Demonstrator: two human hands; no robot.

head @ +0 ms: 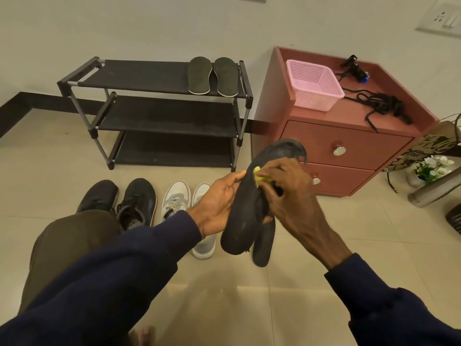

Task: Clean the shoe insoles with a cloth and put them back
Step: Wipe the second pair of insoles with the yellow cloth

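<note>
Tiled floor [224,295] below a shoe rack [149,78]: at frame centre the right grip [282,186] pinches a yellow cloth [259,177] against a black insole [239,221], whose edge the left grip [219,198] clasps. Behind it dangles a second insole [264,245]; hard rubbing could shake it loose.

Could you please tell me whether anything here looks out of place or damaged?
The black insole under the yellow cloth has a curled, creased toe end. On the red cabinet, a black cord lies tangled, one end reaching the front edge.
</note>
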